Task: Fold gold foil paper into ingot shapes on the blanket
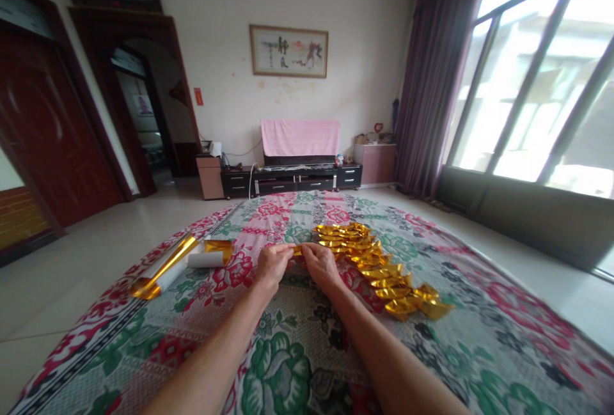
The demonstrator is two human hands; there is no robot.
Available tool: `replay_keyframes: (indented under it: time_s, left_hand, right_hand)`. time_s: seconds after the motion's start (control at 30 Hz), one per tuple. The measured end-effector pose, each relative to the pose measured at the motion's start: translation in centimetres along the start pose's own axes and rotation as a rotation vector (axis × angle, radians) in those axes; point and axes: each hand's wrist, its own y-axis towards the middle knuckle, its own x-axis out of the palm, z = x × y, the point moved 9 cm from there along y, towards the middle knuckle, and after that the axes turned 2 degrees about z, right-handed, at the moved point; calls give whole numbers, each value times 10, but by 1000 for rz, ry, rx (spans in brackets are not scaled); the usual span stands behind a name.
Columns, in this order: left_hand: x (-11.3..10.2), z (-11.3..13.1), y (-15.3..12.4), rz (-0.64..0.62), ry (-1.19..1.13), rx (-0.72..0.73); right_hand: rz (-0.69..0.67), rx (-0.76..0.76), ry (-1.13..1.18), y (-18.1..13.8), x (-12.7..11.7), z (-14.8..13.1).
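Framed picture (288,51) on wall (367,76); pink cloth (301,137) above black cabinet (237,183); curtain (426,82) beside window (525,98).

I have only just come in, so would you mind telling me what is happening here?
A person's left hand and right hand meet in front of them, both fingering a small gold foil piece. On the patterned cloth, crinkled gold pieces lie gathered to the right, while curled gold-and-white sheets lie to the left.

Wht wall (206,25), pale flr (108,233), purple curtain (426,82), brt window (532,76).
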Motion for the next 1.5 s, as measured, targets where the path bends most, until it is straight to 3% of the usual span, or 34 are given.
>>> replay_keyframes:
  time_s: [0.87,1.5]
  left_hand:
    - [-2,3,1,58,100,62]
    - [-2,-2,8,16,34,36]
  right_hand:
    - [-10,77,76,-1,2,0]
    - [-15,0,39,1,3,1]
